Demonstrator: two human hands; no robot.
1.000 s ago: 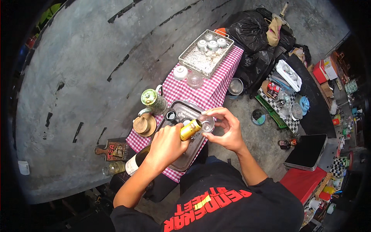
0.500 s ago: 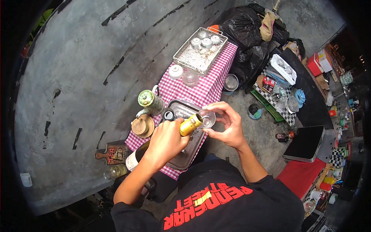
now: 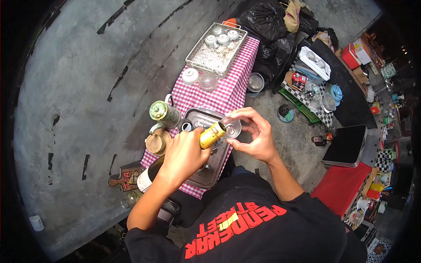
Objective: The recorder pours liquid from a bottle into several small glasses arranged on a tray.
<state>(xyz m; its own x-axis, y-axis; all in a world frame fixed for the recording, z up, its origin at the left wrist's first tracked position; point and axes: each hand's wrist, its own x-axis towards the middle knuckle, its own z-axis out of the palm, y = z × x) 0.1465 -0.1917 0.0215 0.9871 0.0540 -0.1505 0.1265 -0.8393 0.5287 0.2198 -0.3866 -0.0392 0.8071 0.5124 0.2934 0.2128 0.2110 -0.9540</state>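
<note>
My left hand (image 3: 186, 153) is wrapped round the neck of a dark bottle (image 3: 154, 168) with a pale label and yellow foil. The bottle lies tilted, its open mouth close to the rim of a small clear cup (image 3: 232, 127). Between the thumb and fingers of my right hand (image 3: 259, 138), that cup is held tipped toward the bottle. I cannot make out liquid flowing between them. Below both hands, a dark metal tray (image 3: 213, 172) rests on the table with a small dark round container (image 3: 186, 126) by its far left corner.
A pink checked cloth (image 3: 237, 94) covers the table. Left of the tray stand a green patterned enamel pitcher (image 3: 165, 113) and a wooden-looking pot (image 3: 157, 142). Farther back are a white cup (image 3: 190, 76), a glass bowl (image 3: 208, 82) and a wire-edged tray (image 3: 223, 65) with several cups. Black bags (image 3: 267, 22) lie beyond.
The view has shifted slightly, so the table sits a little farther left and higher. Both hands keep their grips, with the bottle mouth and cup still close together.
</note>
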